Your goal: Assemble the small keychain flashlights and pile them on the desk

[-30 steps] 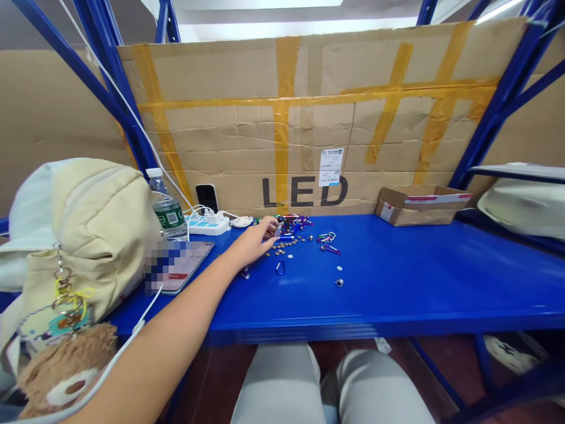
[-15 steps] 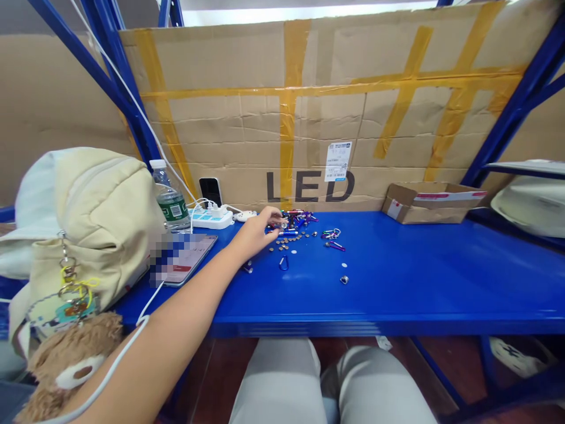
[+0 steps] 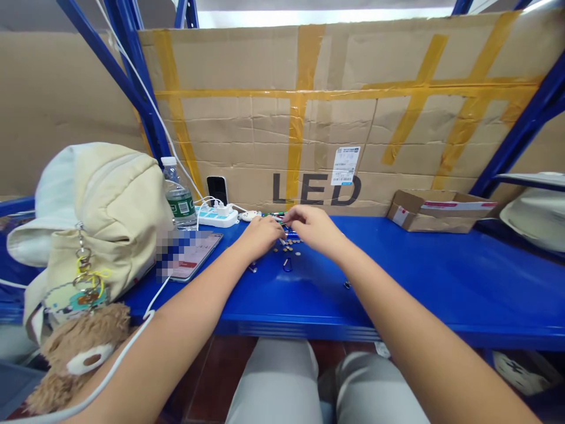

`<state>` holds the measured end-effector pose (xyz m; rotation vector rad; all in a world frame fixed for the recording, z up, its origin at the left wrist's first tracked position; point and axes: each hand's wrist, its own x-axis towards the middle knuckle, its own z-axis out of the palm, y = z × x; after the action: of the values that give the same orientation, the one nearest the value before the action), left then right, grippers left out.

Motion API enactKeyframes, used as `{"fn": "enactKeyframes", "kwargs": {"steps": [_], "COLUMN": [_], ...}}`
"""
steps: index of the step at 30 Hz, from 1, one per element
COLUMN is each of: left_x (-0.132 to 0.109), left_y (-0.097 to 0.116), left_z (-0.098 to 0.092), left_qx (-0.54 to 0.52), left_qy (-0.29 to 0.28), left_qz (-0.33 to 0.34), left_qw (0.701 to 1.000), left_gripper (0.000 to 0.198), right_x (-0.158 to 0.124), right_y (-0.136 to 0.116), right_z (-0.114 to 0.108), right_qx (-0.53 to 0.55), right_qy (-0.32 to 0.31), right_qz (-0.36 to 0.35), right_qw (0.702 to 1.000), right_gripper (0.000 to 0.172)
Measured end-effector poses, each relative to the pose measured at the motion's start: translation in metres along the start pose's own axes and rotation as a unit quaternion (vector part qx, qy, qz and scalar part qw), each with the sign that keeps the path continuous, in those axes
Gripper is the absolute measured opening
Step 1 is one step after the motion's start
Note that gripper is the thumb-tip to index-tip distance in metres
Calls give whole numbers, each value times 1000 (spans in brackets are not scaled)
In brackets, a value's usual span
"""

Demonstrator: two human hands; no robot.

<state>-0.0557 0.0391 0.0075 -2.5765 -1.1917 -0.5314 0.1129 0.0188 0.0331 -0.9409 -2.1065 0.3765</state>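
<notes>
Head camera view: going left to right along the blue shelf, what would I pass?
Cream bag → water bottle → power strip → left hand → right hand → open cardboard box.

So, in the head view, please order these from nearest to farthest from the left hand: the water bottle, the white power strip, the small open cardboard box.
From the left hand:
1. White power strip, just to its left, at the back of the shelf.
2. Water bottle, farther left, beside the cream bag.
3. Small open cardboard box, far on the right side, beyond the right hand.
</notes>
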Motion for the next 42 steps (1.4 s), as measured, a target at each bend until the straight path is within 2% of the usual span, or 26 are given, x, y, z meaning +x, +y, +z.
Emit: {"fn": "enactKeyframes", "kwargs": {"steps": [1, 3, 4, 6, 10, 15, 19, 25, 28, 31, 35, 42], "left_x": [0, 1, 1, 2, 2, 0, -1, -2, -3, -4, -2, 1], "left_y": [1, 3, 4, 5, 7, 9, 8, 8, 6, 5, 9, 19], "left_z": [0, 1, 2, 4, 7, 6, 7, 5, 5, 4, 4, 8], "left_qx": [18, 43, 46, 46, 70, 125, 110, 75, 53, 56, 110, 141], "left_qy": [-12, -19, -14, 0, 2, -3, -5, -48, -43, -24, 9, 7], "left_qz": [3, 9, 8, 5, 9, 11, -18, -60, -80, -63, -21, 34], "left_qw": [1000, 999, 999, 999, 998, 992, 994, 994, 994, 996, 994, 989], "left_gripper": [21, 19, 18, 16, 14, 15, 20, 22, 23, 21, 17, 23], "right_x": [4, 8, 8, 4, -1, -1, -3, -4, -3, -4, -6, -10], "right_y": [12, 34, 43, 54, 55, 54, 57, 59, 56, 55, 55, 60], "right_z": [-3, -4, -1, 9, 24, 21, 14, 9, 9, 10, 12, 13], "right_qx": [-56, -127, -143, -157, -171, -166, -117, -16, 20, 46, 72, 23], "right_qy": [2, -33, -35, -79, -102, -131, -110, -16, 14, 20, -1, -1], "right_qz": [29, 61, 73, 85, 79, 106, 116, 98, 78, 66, 76, 78], "right_qw": [998, 990, 986, 981, 977, 972, 980, 995, 997, 997, 994, 997], "right_gripper": [20, 14, 12, 8, 6, 10, 8, 15, 18, 17, 18, 20]}}
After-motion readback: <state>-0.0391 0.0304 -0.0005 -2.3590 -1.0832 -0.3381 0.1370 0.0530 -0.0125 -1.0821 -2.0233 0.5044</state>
